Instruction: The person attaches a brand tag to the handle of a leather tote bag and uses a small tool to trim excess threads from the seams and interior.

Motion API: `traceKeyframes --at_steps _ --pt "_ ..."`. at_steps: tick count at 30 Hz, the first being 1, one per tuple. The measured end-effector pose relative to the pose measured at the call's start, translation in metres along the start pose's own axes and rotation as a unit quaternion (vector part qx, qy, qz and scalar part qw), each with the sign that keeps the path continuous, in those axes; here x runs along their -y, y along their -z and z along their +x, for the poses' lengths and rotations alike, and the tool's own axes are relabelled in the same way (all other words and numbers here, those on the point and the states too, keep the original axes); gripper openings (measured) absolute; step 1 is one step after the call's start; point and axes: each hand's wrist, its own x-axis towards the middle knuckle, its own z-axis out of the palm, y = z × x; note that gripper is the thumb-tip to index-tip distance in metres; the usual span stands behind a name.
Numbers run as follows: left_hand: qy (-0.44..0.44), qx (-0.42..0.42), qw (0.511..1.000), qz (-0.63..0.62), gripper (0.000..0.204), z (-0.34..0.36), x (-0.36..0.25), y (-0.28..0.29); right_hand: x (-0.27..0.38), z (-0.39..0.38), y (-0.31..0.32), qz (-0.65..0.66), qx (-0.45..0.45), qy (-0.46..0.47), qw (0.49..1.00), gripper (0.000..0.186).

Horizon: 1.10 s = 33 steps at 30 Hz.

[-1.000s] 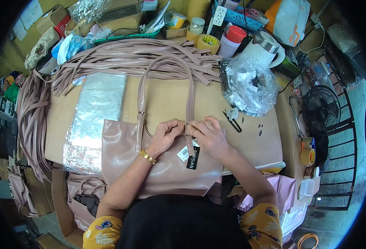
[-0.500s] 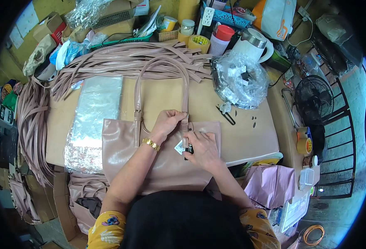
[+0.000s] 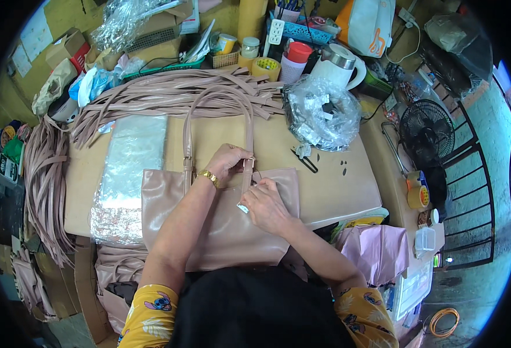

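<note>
Apparent step: working the bag (image 3: 220,249) strap (image 3: 249,132) at its buckle (image 3: 248,164). Left hand (image 3: 227,160): fingers clamped on strap. Right hand (image 3: 266,207): fingers curled, hold not determinable. Next move calls for steadying strap.

Both bare forearms (image 3: 183,229) reach forward from the near side; the left hand (image 3: 230,160), farther out, bends rightward and pinches; the right hand (image 3: 265,204), nearer, curls knuckles-up.

A big tan table (image 3: 339,194) held many things. A pink bag (image 3: 165,197) lay over its near edge, beside shiny clear plastic (image 3: 133,151). Long pink straps (image 3: 151,95) lay along the back. A black tool (image 3: 310,165) lay near dark spots (image 3: 344,171).
</note>
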Motion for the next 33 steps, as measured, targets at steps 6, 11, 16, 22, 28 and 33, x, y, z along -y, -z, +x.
traceKeyframes --at_steps 6,11,16,22,28,33 --pt "-0.005 -0.007 1.000 -0.020 0.015 0.013 0.001 0.007 -0.001 -0.010 -0.007 0.012 -0.071 -0.033 0.997 0.003" --pt "-0.021 0.003 1.000 -0.017 0.016 -0.001 -0.017 -0.005 -0.019 -0.026 -0.016 -0.004 -0.101 -0.030 0.994 0.008" --pt "-0.221 -0.122 0.951 0.181 0.033 0.029 -0.054 0.005 -0.024 0.025 0.020 -0.034 -0.142 -0.092 0.985 0.016" --pt "-0.381 -0.007 0.803 0.458 0.071 -0.078 -0.057 0.066 -0.056 -0.051 0.073 0.077 -0.089 -0.183 0.976 0.044" --pt "-0.233 -0.138 0.802 0.533 0.061 -0.277 0.077 0.087 0.009 -0.123 0.069 0.109 0.014 -0.216 0.970 0.062" --pt "-0.323 -0.396 0.796 0.323 0.035 -0.229 0.114 0.104 -0.057 -0.091 0.035 0.170 -0.017 -0.254 0.952 0.044"
